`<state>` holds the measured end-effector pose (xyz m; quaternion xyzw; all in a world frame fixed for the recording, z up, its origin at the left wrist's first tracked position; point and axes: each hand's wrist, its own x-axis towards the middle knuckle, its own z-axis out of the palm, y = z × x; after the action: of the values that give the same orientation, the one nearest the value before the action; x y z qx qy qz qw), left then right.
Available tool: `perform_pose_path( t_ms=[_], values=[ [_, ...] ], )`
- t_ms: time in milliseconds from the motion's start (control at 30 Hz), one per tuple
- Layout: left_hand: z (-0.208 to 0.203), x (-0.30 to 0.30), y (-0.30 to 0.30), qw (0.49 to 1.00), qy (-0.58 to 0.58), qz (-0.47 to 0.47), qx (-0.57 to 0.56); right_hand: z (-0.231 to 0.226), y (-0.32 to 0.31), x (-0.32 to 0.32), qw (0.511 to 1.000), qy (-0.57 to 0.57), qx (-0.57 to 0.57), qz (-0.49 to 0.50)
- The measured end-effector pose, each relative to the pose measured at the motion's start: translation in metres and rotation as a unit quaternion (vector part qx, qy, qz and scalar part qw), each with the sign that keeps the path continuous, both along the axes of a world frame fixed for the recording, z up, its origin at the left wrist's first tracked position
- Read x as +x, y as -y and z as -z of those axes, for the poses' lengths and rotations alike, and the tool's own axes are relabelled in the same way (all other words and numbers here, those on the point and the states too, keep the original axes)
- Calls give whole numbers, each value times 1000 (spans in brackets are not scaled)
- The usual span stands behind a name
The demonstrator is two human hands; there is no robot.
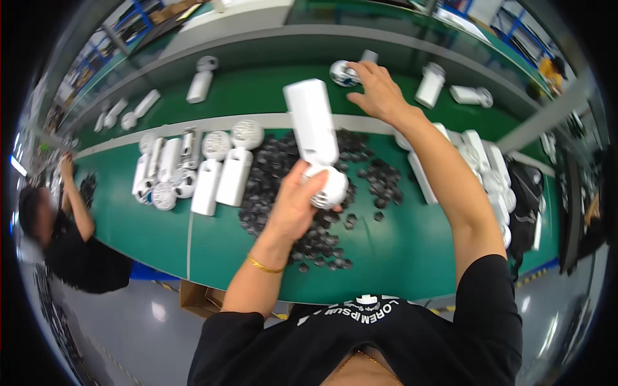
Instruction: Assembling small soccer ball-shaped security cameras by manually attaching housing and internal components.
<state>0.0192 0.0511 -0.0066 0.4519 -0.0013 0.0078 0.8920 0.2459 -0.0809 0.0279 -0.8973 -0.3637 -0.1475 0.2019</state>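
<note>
My left hand (295,201) grips a white handheld fan (313,122) by its round head, so the long body points up and away over a heap of small black parts (273,168). Farther off, my right arm stretches toward the green strip at the back. There my right hand (380,92) is open, thumb and fingers apart, beside another white fan (343,73). Its fingertips are at the edge of that fan's round head; whether they press on it I cannot tell.
White fans (207,186) lie in a group on the left of the green table (238,257), and more fans (473,145) are on the right by a black bag (526,186). Several fans (430,86) rest on the far green strip. A co-worker (71,238) is at the left.
</note>
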Motion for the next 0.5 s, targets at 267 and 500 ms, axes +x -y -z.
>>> perform_pose_path(
  t_ms=[267, 500],
  values=[
    [4, -15, 3, 999, -9, 33, -4, 37, -42, 66, 968, 50, -244, 23],
    [19, 0, -5, 998, -24, 52, -33, -1, 8, 72, 996, -18, -92, 9]
  ],
)
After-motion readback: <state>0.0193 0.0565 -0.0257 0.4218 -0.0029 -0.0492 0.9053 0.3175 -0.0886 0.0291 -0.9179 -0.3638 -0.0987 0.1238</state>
